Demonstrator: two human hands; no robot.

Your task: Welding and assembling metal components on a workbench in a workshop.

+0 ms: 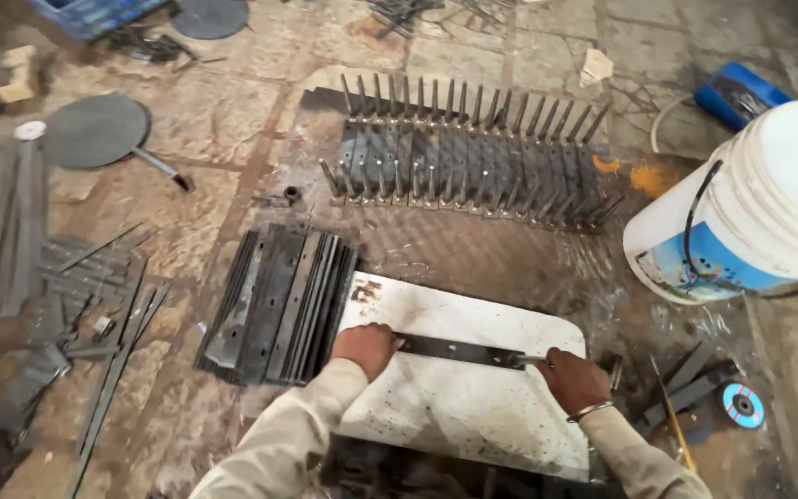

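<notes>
1. Your left hand (363,348) presses down on the left end of a flat dark metal strip (459,350) that lies across the white board (454,407) in front of you — the fingers curl over the end and pin it rather than lift it.
2. Your right hand (573,379) sits at the strip's right end, fingers closed around a thin rod-like piece (530,359) whose tip touches the strip; whether it is a pin or a tool is too small to tell.
3. Judging from that, the step in hand looks like fitting or marking at the right end of the strip, with the strip held still on the board.
4. The next move seems to call for a firm left hand so the strip does not slide, and a steady right hand that keeps the rod square to the metal.
5. To your left, touching the board's edge, lies a stack of similar strips (279,305) — plain, with no pins.
6. Beyond the board stands a row of strips with upright pins (468,157), set side by side on the stone floor (223,120).
7. A white bucket (750,212) stands to the right, a small blue grinding disc (743,404) lies near your right wrist, and loose metal bars (76,305) are scattered far left.
</notes>
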